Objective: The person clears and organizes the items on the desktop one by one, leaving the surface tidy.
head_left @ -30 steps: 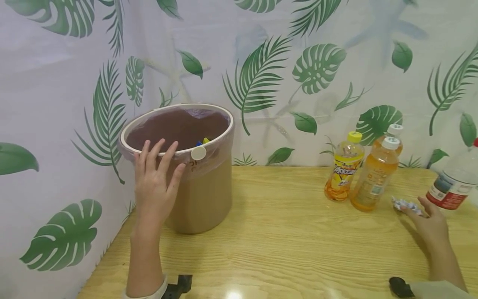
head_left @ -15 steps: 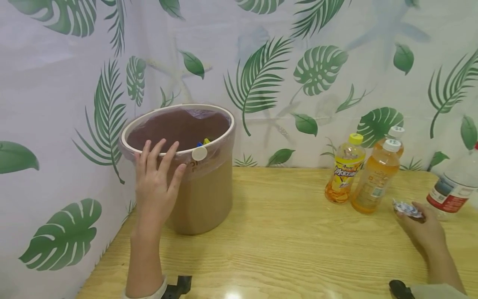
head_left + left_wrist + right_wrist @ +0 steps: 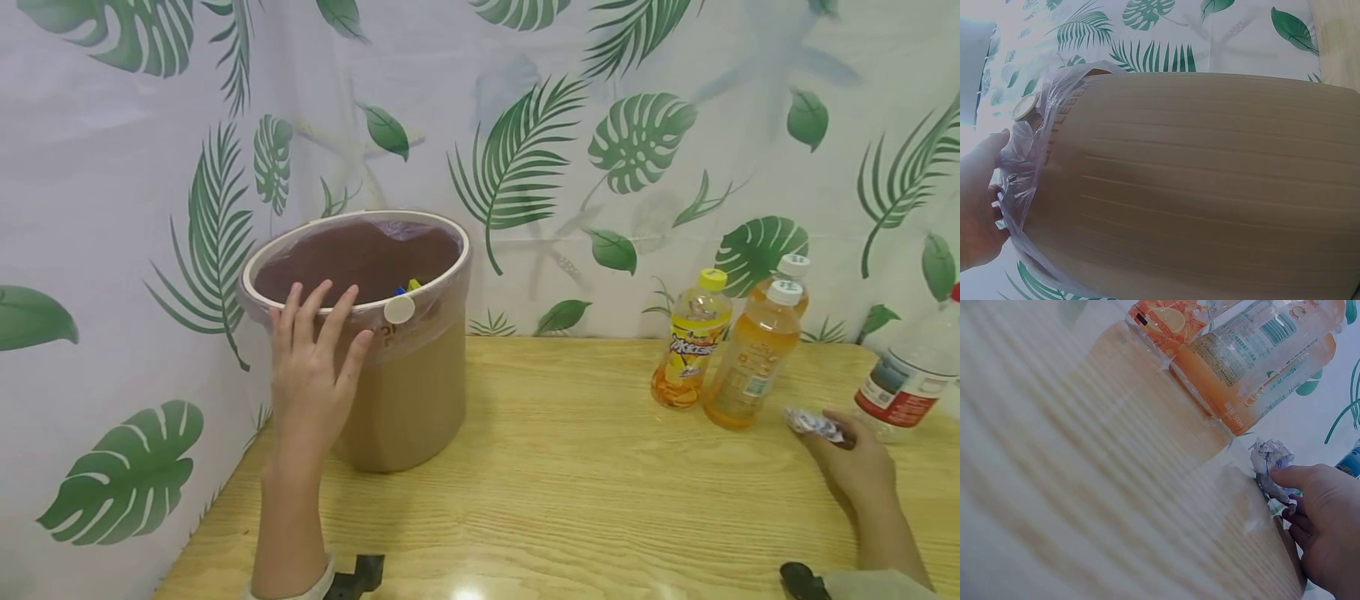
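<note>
1. Right hand (image 3: 855, 462): thumb and fingers (image 3: 1291, 477) pinch a crumpled wrapper (image 3: 1269, 459), which lies on the table (image 3: 585, 483) just beside the orange bottle (image 3: 750, 354)
2. Left hand (image 3: 311, 375): fingers straight and slightly spread, flat against the bag-lined rim of the bin (image 3: 408, 392), at the table's far left corner
3. Bin contents: small yellow and blue items show inside; a round white clip sits on the rim
4. Nearby: yellow-capped bottle (image 3: 690, 350), a second white-capped bottle behind, clear bottle with red label (image 3: 903, 379), all near the wrapper
5. Step in hand, as judged: gripping the wrapper while steadying the bin
6. Next move calls for: lifting the wrapper clear of the bottles and carrying it well across to the bin's open mouth
</note>
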A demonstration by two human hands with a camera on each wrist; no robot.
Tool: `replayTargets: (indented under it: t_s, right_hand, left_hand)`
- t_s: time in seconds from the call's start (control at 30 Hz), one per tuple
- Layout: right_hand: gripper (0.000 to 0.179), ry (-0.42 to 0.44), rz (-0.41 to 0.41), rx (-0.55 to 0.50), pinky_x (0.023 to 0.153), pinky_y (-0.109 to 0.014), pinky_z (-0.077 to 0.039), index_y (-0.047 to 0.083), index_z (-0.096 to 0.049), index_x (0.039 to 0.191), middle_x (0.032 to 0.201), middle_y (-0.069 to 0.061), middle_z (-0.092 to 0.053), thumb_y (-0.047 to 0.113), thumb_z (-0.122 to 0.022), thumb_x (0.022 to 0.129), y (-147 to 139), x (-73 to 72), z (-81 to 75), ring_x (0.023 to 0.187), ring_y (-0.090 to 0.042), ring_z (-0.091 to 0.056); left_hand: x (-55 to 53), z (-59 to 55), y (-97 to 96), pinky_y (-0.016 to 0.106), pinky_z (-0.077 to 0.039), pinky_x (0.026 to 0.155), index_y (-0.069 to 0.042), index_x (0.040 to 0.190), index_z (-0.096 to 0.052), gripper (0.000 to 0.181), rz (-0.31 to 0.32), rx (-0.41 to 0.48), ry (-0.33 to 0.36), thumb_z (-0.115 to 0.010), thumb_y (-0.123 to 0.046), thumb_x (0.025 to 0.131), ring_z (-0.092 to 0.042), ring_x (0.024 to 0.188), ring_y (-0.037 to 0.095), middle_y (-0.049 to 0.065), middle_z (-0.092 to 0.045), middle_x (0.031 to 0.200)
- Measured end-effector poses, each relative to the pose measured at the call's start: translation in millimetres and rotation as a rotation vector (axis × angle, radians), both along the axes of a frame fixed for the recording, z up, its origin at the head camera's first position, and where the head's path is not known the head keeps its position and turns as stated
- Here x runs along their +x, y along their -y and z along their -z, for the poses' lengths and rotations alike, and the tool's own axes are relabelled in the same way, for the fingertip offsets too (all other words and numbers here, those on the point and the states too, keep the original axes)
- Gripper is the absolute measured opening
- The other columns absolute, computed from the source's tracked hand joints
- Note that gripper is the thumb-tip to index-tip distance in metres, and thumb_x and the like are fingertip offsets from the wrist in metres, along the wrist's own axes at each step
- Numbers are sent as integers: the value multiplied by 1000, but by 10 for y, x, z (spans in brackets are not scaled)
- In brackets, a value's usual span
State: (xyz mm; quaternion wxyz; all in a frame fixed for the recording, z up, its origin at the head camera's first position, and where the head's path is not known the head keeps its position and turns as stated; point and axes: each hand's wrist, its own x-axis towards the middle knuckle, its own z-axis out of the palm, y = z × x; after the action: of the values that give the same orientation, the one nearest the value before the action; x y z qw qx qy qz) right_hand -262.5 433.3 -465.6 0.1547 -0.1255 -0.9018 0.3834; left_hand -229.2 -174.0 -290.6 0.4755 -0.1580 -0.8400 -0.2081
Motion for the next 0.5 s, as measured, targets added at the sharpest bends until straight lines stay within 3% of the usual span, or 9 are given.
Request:
replayTargets:
  t_s: [0.5]
  right_hand:
    - [47,-63,4,125,80,-59,-35,-11,-42,124,119,-37,-44,24,-51,93,-9,-3,8,100,-49,-45]
  left_hand:
    - [14,-10,-4,45,-3,110,-14,133,-49,54,3,4,-4,-32,-49,97,-16,135,28,13,-38,138]
